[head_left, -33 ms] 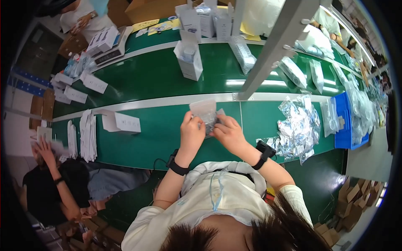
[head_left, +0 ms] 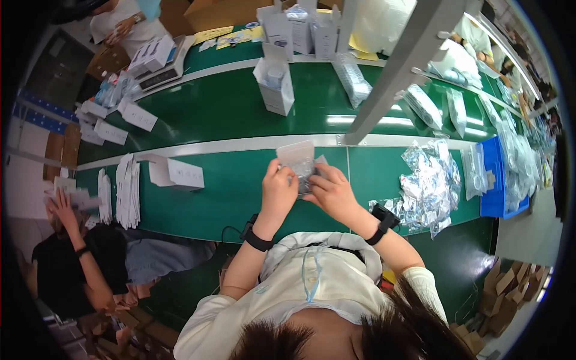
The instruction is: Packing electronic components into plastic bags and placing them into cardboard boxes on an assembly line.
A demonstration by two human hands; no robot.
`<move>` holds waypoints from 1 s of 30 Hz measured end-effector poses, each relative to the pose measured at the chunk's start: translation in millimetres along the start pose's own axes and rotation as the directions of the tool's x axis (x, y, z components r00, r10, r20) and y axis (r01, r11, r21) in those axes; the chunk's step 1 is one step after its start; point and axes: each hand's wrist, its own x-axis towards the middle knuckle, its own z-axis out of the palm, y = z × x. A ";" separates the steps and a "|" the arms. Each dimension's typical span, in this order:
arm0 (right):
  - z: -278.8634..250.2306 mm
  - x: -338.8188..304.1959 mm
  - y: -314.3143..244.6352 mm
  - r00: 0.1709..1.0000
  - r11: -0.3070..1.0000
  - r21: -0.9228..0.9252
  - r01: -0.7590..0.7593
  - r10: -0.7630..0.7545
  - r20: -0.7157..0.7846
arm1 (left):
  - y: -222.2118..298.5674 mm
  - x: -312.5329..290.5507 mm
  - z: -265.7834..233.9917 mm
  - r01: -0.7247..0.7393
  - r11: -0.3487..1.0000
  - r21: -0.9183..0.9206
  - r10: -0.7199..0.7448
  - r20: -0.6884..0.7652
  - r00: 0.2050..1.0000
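Note:
Over the near green table, a small white box (head_left: 296, 153) with its flap standing up is between my hands. A clear, shiny plastic packet (head_left: 305, 170) shows at its opening; what is inside the packet I cannot make out. My left hand (head_left: 280, 186) is closed on the box's left side, thumb and fingers pinching near the rim. My right hand (head_left: 333, 191) grips the right side, its fingers bent over the opening. Both hands partly hide the box's body.
To the left stand an open white box (head_left: 185, 174) and a row of flat white cartons (head_left: 128, 192). A heap of silvery packets (head_left: 426, 183) and a blue bin (head_left: 493, 174) lie right. A metal post (head_left: 384, 78) rises ahead. Another person's hand (head_left: 62, 208) works at far left.
The view has shifted slightly, so the table things sit a little further right. My right fingers have moved slightly at the box's opening; both hands keep their hold.

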 end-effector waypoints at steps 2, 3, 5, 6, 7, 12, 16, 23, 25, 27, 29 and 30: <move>-14.2 -0.4 4.0 0.998 0.998 0.061 0.024 -0.028 0.061 | -2.2 1.9 -5.7 -0.048 0.991 -0.128 0.050 0.013 0.999; -8.4 -3.0 8.5 0.997 0.997 0.073 0.041 -0.045 0.062 | -3.8 0.9 -20.3 -0.118 0.993 -0.033 0.114 -0.100 0.988; 4.3 -18.5 17.3 0.962 0.942 0.289 -0.170 0.223 -0.160 | -13.6 -10.5 -59.3 -0.138 0.966 0.217 0.214 -0.382 0.899; 15.2 -26.5 22.6 0.897 0.872 0.412 -0.265 0.379 -0.227 | -36.0 -16.9 -77.2 -0.038 0.939 0.342 0.225 -0.527 0.820; 29.4 -33.3 28.3 0.897 0.875 0.403 -0.269 0.380 -0.227 | -62.6 -15.9 -99.7 0.026 0.935 0.353 0.202 -0.592 0.780; 73.6 -26.3 37.5 0.800 0.477 0.668 -0.571 0.509 0.319 | -209.7 -22.1 -199.2 0.288 0.925 0.248 -0.035 -0.700 0.713; 80.9 3.0 65.7 0.719 0.335 0.753 -0.567 0.647 0.253 | -248.4 -21.1 -208.5 0.251 0.968 0.003 -0.227 -0.416 0.881; 129.5 97.6 199.8 0.616 0.447 0.742 -0.499 0.785 -0.058 | -202.6 3.9 -181.0 0.197 0.912 -0.359 -0.283 -0.204 0.937; 136.5 116.1 220.4 0.624 0.527 0.678 -0.512 0.771 -0.128 | -196.6 -2.9 -170.8 0.211 0.912 -0.351 -0.289 -0.190 0.938; 142.0 123.7 223.8 0.627 0.554 0.650 -0.520 0.765 -0.151 | -198.1 -12.2 -162.1 0.175 0.932 -0.317 -0.227 -0.136 0.964; 129.5 124.2 217.3 0.636 0.423 0.800 -0.426 0.769 -0.067 | -175.8 -11.6 -144.4 0.157 0.921 -0.357 -0.224 -0.154 0.962; 119.2 128.3 213.4 0.617 0.402 0.884 -0.236 0.766 -0.183 | -164.4 -8.9 -134.8 0.133 0.907 -0.400 -0.218 -0.175 0.960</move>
